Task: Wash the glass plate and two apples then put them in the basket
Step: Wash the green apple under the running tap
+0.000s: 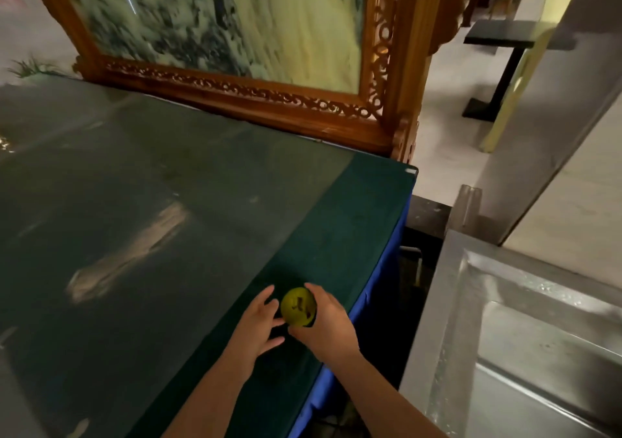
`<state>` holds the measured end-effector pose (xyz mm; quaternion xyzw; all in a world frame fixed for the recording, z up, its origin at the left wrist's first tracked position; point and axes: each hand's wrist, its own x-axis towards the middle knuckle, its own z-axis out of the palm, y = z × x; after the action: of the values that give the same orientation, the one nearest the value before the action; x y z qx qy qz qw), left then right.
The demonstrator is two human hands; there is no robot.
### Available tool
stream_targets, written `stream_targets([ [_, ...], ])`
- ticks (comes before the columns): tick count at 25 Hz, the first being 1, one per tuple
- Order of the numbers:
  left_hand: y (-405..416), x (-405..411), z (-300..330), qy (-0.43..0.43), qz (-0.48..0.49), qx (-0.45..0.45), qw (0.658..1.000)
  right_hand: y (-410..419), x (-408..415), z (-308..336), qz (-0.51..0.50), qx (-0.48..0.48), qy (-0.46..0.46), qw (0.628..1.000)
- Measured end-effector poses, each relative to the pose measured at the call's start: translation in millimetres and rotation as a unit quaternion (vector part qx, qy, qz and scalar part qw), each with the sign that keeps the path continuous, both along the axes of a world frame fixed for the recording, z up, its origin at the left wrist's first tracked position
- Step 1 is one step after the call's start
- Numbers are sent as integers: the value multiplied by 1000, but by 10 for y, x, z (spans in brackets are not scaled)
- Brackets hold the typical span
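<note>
Presently: apple (298, 305), gripped in closed right hand (328, 328); left hand (257, 323) open, empty, just beside; sink (471, 303) lies to the right, nearer right hand.

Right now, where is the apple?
In the head view, lower centre: the apple is held in the right hand, the left hand beside it, above the green table's right edge.

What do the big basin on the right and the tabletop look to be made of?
The basin looks like stainless steel: grey, brushed, with bright streaky reflections and a folded rim. The tabletop seems covered in dark green matte cloth, with a glossy clear sheet, glass or plastic, over most of it, judging by the mirrored reflections.
</note>
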<state>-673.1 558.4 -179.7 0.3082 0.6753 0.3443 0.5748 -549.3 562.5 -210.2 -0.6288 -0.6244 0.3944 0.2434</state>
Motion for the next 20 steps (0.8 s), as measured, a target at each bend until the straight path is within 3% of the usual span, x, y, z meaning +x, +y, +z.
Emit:
stream_targets([
  [3, 76, 104, -42, -7, -18, -4, 1000, 5, 47, -50, -30, 29, 29, 999],
  [6, 14, 258, 5, -32, -44, -3, 999, -113, 401, 17, -50, 21, 118, 991],
  [10, -180, 796, 45, -99, -167, -19, 981, -474, 1265, 105, -59, 4, 179, 982],
  [14, -551, 1775, -105, -224, -256, -71, 938, -1037, 2315, 220, -83, -23, 134, 987],
  [20, -1028, 3034, -373, -309, -259, -157, 901, -1725, 3449, 234, -102, -50, 94, 989],
])
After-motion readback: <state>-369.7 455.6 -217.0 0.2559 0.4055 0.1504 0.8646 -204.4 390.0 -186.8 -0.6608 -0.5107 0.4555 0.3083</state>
